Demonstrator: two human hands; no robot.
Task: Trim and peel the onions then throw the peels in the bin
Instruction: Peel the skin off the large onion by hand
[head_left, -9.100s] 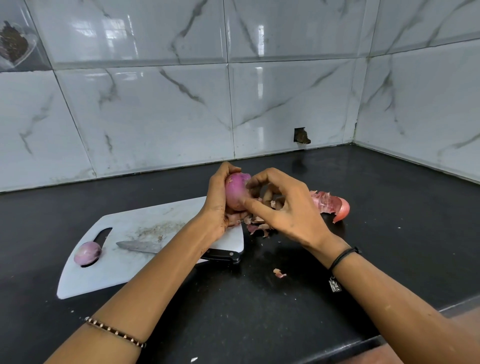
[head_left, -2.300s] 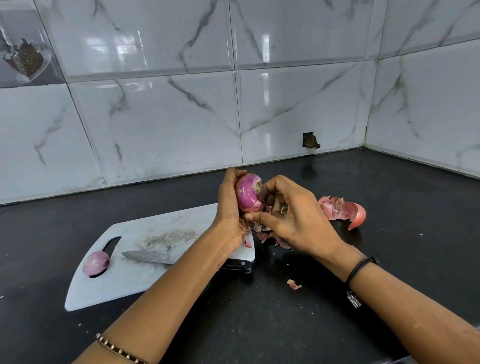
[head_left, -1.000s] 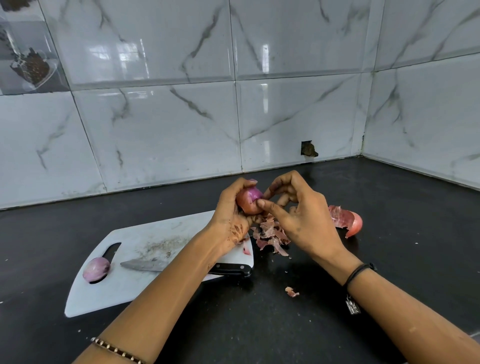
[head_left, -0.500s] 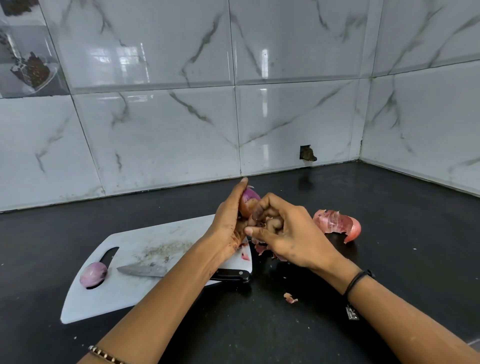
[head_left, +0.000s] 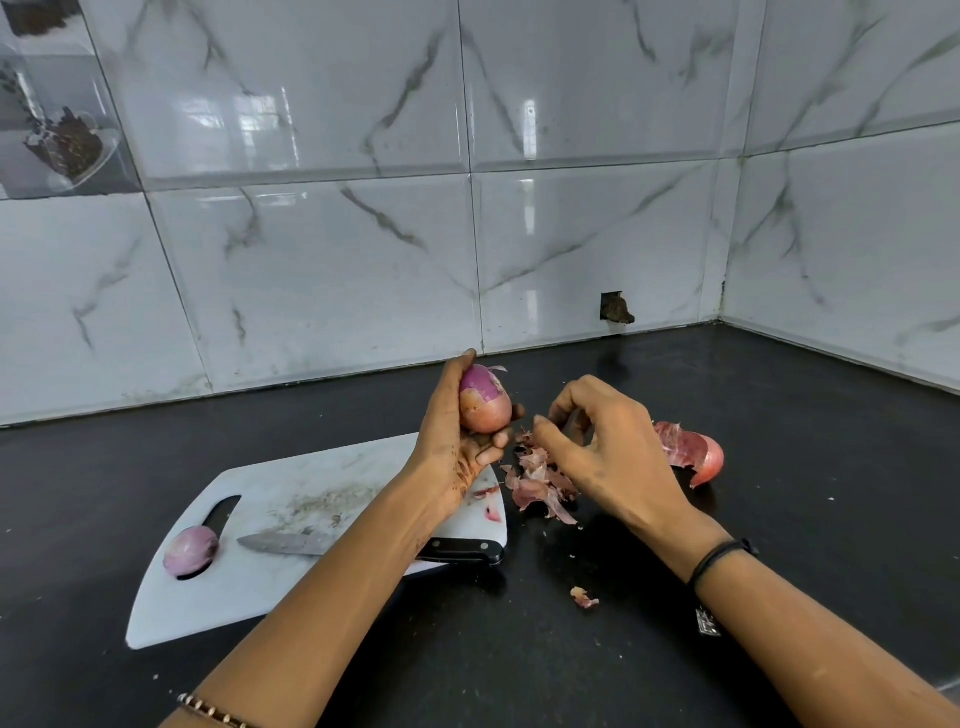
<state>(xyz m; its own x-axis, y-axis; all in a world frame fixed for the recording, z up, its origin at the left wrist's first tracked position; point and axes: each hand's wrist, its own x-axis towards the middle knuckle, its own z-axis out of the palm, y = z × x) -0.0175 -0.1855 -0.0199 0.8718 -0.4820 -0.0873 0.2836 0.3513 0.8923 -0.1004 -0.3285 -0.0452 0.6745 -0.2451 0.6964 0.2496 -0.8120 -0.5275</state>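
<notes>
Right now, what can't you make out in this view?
Bin: nowhere in the head view.
Knife: middle hidden under the left forearm.
Held onion: palm side covered by the left hand.
Right hand: whether it pinches a peel scrap is too small to tell.

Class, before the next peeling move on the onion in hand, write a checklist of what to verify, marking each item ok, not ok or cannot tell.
1. Grip of the left hand on the held onion: ok, fingers curl round it.
2. Is the held onion fully peeled: not ok, pale brownish skin covers its lower part.
3. Is the right hand free to pull skin: ok, loosely curled, nothing seen in it.
4. Is the knife clear of both hands: ok, it lies flat on the cutting board.
5. Peels gathered: not ok, the peel pile, large peel and stray scrap lie apart on the counter.
6. Is a bin at hand: cannot tell, none in view.
</notes>
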